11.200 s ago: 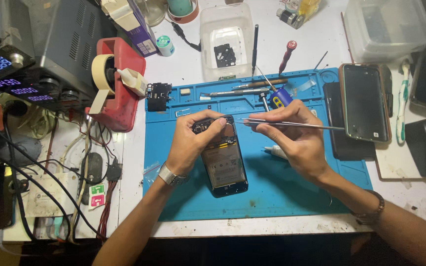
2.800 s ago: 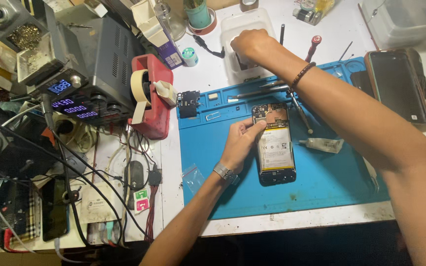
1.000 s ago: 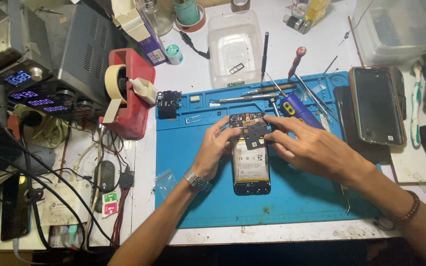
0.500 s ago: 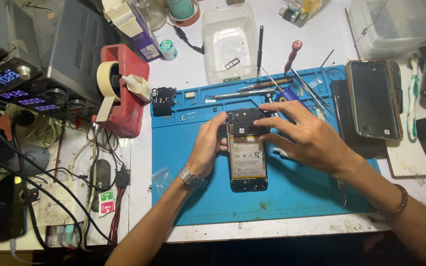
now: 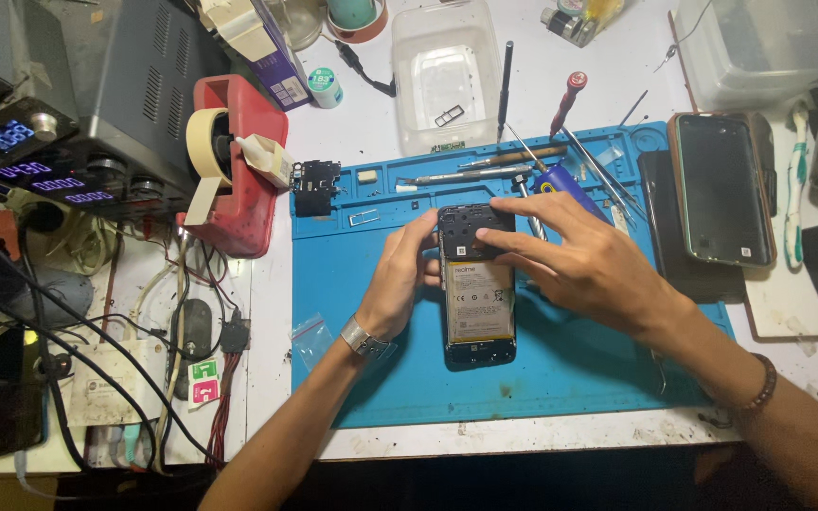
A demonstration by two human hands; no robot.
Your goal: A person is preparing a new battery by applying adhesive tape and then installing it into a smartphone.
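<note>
The opened phone (image 5: 478, 289) lies back-up near the middle of the blue work mat (image 5: 560, 378), its long axis running near to far. To seat the dark cover plate (image 5: 473, 230) at its far end well, it probably pays to keep the body pinned flat and press evenly, not at one corner. The left hand (image 5: 400, 279) grips the phone's left edge, fingers curled against it; the right hand (image 5: 575, 260) reaches in from the right, fingers spread, fingertips (image 5: 489, 236) pressing the plate. The phone shows a pale battery label in the middle and a black frame around it, back shell off
</note>
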